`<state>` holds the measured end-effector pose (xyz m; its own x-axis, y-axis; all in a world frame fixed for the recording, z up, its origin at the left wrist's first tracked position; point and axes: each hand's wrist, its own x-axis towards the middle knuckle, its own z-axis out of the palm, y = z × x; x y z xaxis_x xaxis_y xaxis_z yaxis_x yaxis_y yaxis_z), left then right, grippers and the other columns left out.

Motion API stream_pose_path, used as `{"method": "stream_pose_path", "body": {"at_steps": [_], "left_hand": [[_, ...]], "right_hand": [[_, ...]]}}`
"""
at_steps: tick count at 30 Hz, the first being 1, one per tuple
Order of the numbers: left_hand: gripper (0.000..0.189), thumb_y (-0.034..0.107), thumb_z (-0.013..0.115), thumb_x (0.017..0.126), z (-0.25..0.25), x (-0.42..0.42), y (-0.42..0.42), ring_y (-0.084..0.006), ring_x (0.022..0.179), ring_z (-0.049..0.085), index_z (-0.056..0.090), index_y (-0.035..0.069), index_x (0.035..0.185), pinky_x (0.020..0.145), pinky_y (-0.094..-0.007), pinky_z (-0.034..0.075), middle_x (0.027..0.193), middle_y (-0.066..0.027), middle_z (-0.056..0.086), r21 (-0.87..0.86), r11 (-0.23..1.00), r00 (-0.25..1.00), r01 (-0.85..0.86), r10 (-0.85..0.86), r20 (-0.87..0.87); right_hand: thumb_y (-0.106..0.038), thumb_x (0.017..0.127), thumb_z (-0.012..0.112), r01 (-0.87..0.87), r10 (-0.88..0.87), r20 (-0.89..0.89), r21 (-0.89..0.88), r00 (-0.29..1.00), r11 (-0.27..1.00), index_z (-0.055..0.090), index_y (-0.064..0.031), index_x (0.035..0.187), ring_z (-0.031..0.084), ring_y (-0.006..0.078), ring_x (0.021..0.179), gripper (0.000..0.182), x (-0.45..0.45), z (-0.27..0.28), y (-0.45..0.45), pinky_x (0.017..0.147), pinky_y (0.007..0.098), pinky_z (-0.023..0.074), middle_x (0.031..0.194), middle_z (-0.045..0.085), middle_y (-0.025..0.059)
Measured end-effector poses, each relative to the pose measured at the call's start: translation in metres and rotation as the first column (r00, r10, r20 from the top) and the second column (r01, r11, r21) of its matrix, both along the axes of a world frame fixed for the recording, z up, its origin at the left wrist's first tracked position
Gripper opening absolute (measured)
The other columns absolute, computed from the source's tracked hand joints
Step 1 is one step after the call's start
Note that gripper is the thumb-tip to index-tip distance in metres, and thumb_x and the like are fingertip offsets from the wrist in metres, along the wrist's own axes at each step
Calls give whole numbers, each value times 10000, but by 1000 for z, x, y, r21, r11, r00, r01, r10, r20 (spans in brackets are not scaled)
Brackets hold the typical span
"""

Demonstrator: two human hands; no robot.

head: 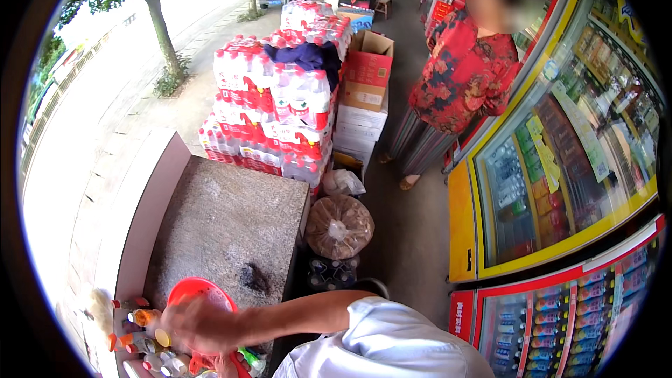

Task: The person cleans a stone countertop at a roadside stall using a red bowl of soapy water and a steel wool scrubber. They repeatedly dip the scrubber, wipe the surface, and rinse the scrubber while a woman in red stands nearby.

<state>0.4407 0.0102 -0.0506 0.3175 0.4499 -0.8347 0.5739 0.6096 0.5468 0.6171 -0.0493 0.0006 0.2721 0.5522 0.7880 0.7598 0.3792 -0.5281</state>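
Note:
A red plastic dipper (218,290) with wet, foamy-looking contents stands at the near end of the speckled stone counter (226,215). My right hand (197,323), blurred by motion, is over its mouth; whether the fingers hold anything is not clear. At the bottom edge, my left hand (226,365) grips the dipper's red handle and shows only in part. Left of the dipper are several small seasoning bottles and jars, among them one with an orange body (144,317). A dark, scrubber-like clump (254,279) lies on the counter to its right.
Shrink-wrapped bottle packs (273,100), topped by a dark blue cloth (310,58), rise beyond the counter. Cardboard boxes (365,73) and a tied clear bag (340,227) stand alongside. A person in a red floral top (462,73) stands by the glass-door drinks coolers (567,131).

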Motion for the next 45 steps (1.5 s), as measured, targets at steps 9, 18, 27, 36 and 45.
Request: {"method": "stream_pose_path", "body": {"at_steps": [9, 18, 27, 36, 45], "left_hand": [[287, 401, 604, 933, -20, -7, 11, -114, 440, 441, 581, 167, 768, 387, -264, 338, 566, 26, 512, -38, 996, 994, -83, 85, 62], [289, 381, 598, 941, -12, -1, 4, -104, 451, 431, 575, 150, 769, 402, -253, 332, 567, 31, 489, -7, 988, 988, -152, 152, 7], [370, 405, 558, 956, -48, 2, 28, -162, 425, 488, 550, 50, 853, 386, -293, 403, 574, -36, 518, 29, 999, 999, -15, 13, 44], [347, 387, 536, 970, -57, 4, 25, -167, 411, 478, 540, 47, 897, 377, -288, 404, 583, -44, 511, -32, 994, 994, -106, 105, -16], [358, 406, 530, 967, -58, 36, 27, -171, 391, 459, 547, 61, 872, 368, -289, 371, 565, -45, 510, 1, 989, 986, -148, 148, -78]], "right_hand": [[-229, 765, 727, 335, -454, 138, -859, 880, 387, 399, -81, 1392, 381, 380, 1276, 723, 59, -262, -37, 1034, 502, 351, 1424, 346, 196], [-220, 754, 724, 388, -353, 243, -813, 904, 434, 420, -50, 1353, 353, 408, 1301, 693, 50, -294, -26, 1064, 479, 331, 1446, 321, 211], [-122, 704, 575, 524, -485, 245, -602, 839, 602, 587, -69, 974, 508, 316, 1008, 275, 73, -325, -31, 814, 420, 458, 1077, 529, 125], [-292, 837, 665, 710, -739, 351, -663, 574, 237, 430, 21, 1243, 278, 471, 1336, 564, 200, -348, -104, 1120, 554, 217, 1419, 325, 268], [-334, 907, 566, 708, -740, 373, -680, 559, 192, 468, 8, 1269, 279, 465, 1355, 507, 275, -338, -25, 1146, 542, 183, 1436, 364, 263]]}}
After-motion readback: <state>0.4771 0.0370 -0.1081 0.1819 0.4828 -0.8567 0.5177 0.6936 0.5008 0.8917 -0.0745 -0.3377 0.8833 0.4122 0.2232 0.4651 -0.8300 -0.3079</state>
